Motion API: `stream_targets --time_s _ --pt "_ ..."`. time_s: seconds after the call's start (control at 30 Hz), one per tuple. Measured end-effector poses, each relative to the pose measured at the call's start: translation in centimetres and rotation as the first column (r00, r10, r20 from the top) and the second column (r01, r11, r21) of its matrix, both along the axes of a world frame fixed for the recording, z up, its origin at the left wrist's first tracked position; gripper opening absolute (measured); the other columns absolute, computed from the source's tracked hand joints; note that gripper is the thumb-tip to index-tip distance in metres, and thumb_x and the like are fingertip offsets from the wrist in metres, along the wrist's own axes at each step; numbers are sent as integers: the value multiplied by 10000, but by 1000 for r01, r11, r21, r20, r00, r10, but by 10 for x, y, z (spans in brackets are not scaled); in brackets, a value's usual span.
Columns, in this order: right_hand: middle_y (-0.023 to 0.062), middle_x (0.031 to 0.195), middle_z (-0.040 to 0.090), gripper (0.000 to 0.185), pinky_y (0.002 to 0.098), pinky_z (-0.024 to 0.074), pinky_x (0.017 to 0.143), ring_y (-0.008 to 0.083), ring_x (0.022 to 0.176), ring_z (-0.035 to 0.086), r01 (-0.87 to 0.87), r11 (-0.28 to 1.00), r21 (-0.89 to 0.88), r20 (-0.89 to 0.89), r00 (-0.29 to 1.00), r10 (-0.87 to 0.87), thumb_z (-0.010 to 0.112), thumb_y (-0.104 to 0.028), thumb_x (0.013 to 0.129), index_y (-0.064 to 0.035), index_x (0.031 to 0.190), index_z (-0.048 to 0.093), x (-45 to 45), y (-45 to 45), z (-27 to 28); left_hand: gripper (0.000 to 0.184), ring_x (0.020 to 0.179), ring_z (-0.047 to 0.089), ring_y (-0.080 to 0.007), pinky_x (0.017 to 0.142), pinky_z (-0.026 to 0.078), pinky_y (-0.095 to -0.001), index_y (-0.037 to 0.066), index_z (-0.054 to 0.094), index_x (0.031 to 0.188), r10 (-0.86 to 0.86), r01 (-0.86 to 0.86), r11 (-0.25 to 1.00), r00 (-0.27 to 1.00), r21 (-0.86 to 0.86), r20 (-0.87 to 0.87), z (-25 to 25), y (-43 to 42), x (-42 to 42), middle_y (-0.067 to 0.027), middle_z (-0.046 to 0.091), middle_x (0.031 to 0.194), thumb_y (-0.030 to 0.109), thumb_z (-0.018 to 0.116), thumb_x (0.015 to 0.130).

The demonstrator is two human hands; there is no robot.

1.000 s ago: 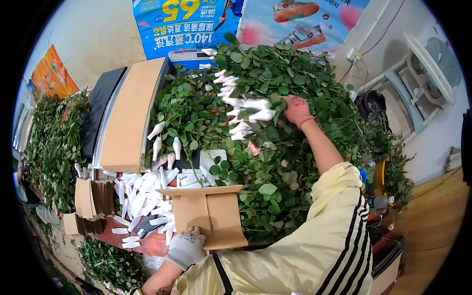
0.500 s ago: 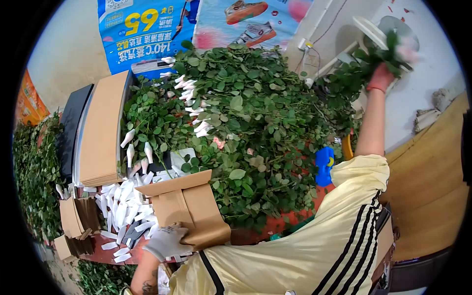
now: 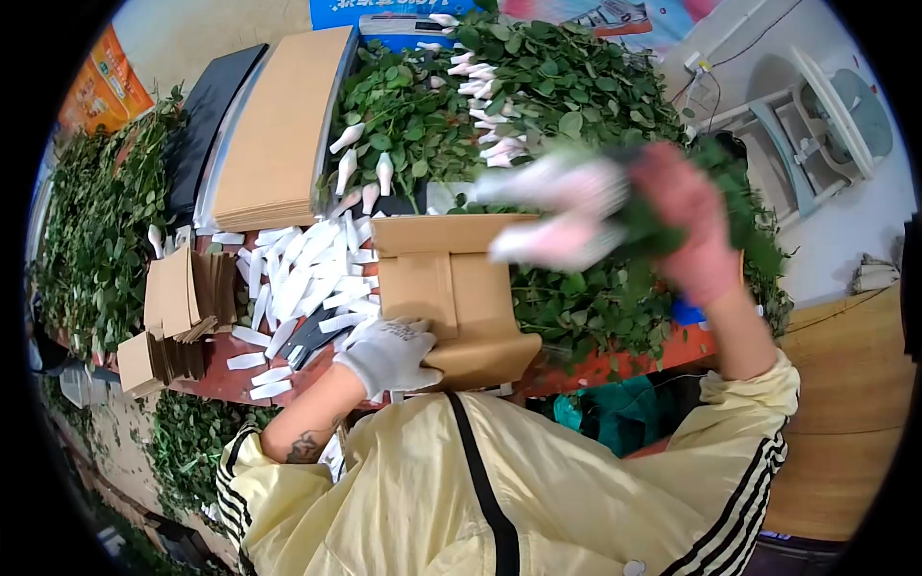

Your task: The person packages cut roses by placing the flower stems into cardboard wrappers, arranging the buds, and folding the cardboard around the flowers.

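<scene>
My right hand (image 3: 687, 226), in a pinkish-red glove and smeared by motion, grips a few roses (image 3: 567, 206) above the right side of the table. Their pale pink buds, in white sleeves, point left, and their leafy stems trail to the right. My left hand (image 3: 389, 355), in a white-grey glove, is closed on the lower left edge of a folded brown cardboard wrapper (image 3: 442, 298) in front of me. Just left of the wrapper lies a heap of white strips (image 3: 303, 278). Behind it, several sleeved buds (image 3: 384, 173) stick out from green leaves.
Leafy rose stems (image 3: 576, 96) are piled along the back and right. A stack of tall cardboard sheets (image 3: 279, 134) stands behind the strips, beside dark sheets (image 3: 211, 125). Small brown cards (image 3: 173, 293) sit at the left. A white plastic frame (image 3: 797, 134) is at the far right.
My right hand has swung left and nearer with the roses, from beside the white frame to above the table. My left hand stays on the cardboard wrapper. The view has shifted.
</scene>
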State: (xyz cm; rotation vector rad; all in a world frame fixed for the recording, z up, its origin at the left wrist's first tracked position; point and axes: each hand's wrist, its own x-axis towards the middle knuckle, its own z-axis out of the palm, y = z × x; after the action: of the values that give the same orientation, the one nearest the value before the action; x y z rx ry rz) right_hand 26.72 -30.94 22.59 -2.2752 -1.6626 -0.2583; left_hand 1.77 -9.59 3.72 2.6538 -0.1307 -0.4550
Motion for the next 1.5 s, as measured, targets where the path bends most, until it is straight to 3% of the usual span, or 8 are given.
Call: stream_targets --time_s 0.13,0.23,0.6,0.87,1.1,1.27,1.4,1.5 --pt "118 1225 485 489 382 368 866 256 979 526 -39 966 -257 585 789 187 364 -199 835 -220 1319 435 -64 43 -123 567 1146 485 -330 961 384 -383 29 593 1102 36 -60 995 961 -81 -275 19 2 7 -203 522 1210 487 551 771" --pt "219 1281 456 504 333 423 839 278 973 579 -2 797 -604 173 976 134 425 -156 817 -149 1321 417 -77 74 -142 548 1053 552 -329 877 435 -405 10 618 998 27 -13 991 994 -132 108 -7 3 -3 -211 577 1088 499 522 770" --pt "284 1376 322 770 414 289 1045 356 1257 376 -39 571 -820 125 961 245 504 -379 782 -17 1407 235 -67 69 -214 581 959 603 -314 821 476 -370 19 530 1141 -28 -19 957 987 -289 -157 10 15 0 -185 583 1093 499 509 814" --pt "186 1302 450 654 431 317 1007 335 1193 430 -146 652 -744 31 967 252 537 -440 788 -103 1329 390 -67 59 -110 245 794 608 -268 715 486 -355 72 652 999 573 -410 733 802 -542 168 31 40 -7 -114 614 853 157 649 769" --pt "75 995 580 393 375 455 743 247 920 573 -363 893 -264 -117 932 344 582 -337 781 -115 1103 542 -71 76 -192 218 758 594 -269 684 475 -370 110 679 913 377 -276 913 854 -302 358 -16 34 12 -62 591 821 218 682 724" --pt "108 1088 561 432 392 439 793 261 932 558 -287 749 -598 -187 958 218 601 -365 767 -131 1121 522 -75 89 -191 175 773 601 -259 683 483 -361 102 684 861 361 -272 928 828 -255 429 -35 34 16 -62 606 838 201 682 717" --pt "68 987 553 347 404 431 775 242 925 557 -303 920 -250 215 909 358 583 -406 772 -156 1011 554 -87 77 -182 217 792 601 -262 682 485 -361 84 672 879 372 -308 927 829 -214 418 -25 34 13 -77 612 848 171 707 683" --pt "97 930 608 269 396 449 633 264 818 597 -327 793 -513 -161 945 286 629 -297 693 -88 852 571 -87 76 -169 286 781 601 -277 681 482 -363 76 659 927 441 -369 895 819 -250 367 -9 38 2 -94 608 834 184 723 670"
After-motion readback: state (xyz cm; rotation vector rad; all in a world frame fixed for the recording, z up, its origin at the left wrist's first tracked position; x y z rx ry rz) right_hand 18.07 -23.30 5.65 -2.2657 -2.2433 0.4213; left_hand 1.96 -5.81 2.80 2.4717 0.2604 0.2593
